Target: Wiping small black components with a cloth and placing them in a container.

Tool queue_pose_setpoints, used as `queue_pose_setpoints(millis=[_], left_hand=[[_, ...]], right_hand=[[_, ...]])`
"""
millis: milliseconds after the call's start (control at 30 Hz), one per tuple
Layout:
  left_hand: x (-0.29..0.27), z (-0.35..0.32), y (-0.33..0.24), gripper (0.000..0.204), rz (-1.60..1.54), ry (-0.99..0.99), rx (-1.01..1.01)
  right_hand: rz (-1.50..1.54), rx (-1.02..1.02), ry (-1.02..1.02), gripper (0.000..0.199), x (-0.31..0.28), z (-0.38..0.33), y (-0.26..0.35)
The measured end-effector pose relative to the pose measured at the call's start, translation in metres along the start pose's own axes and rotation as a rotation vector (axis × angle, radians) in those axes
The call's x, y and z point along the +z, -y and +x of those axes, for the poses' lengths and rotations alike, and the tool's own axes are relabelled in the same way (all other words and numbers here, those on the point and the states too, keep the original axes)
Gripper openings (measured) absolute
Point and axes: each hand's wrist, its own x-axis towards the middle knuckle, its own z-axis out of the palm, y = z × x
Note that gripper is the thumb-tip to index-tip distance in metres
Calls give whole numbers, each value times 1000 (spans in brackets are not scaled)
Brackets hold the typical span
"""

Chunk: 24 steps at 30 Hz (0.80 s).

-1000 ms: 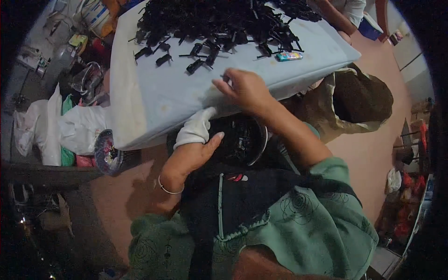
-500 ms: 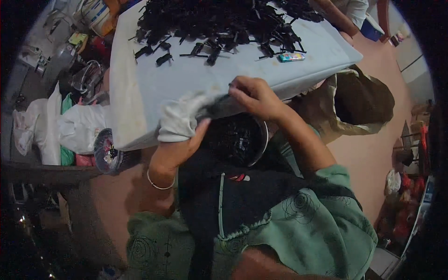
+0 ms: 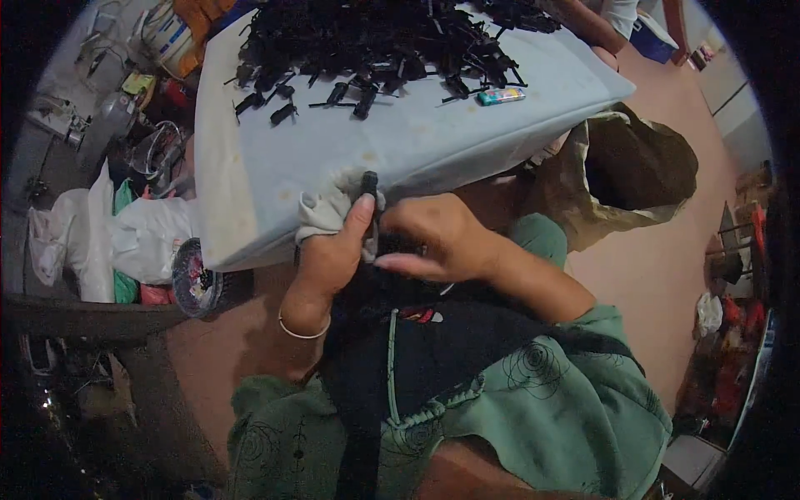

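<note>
My left hand (image 3: 332, 265) is closed around a small black plastic part (image 3: 368, 185), its thumb pressed on the part's side. A whitish cloth (image 3: 321, 215) covers the fingers of that hand. Close beside it, my right hand (image 3: 442, 237) has its fingers curled in toward the lower end of the part; whatever sits between them is hidden. Both hands are just in front of the table's near edge. On the pale covered table (image 3: 283, 158) lies a big heap of similar black parts (image 3: 375, 50), with several loose ones at its near side.
A small colourful packet (image 3: 502, 97) lies right of the heap. An open brown sack (image 3: 633, 175) stands on the floor to the right. At left are white plastic bags (image 3: 154, 237) and a clear tub (image 3: 196, 279). Another person's arm (image 3: 593, 29) rests at the far right.
My right hand has come down and in beside the left hand. The black part now stands upright above my left thumb. The view has shifted slightly.
</note>
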Motion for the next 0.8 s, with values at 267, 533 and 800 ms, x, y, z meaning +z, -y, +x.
queue_pose_setpoints(millis=[267,533,800], left_hand=[[6,-3,7,18,-180,172,-33],[7,-6,19,22,388,-28,138],[8,-6,28,30,841,-108,507]], right_hand=[[179,578,-194,16,-1,11,-5],[43,402,0,28,10,1,-11],[472,656,-145,32,45,-15,-31]])
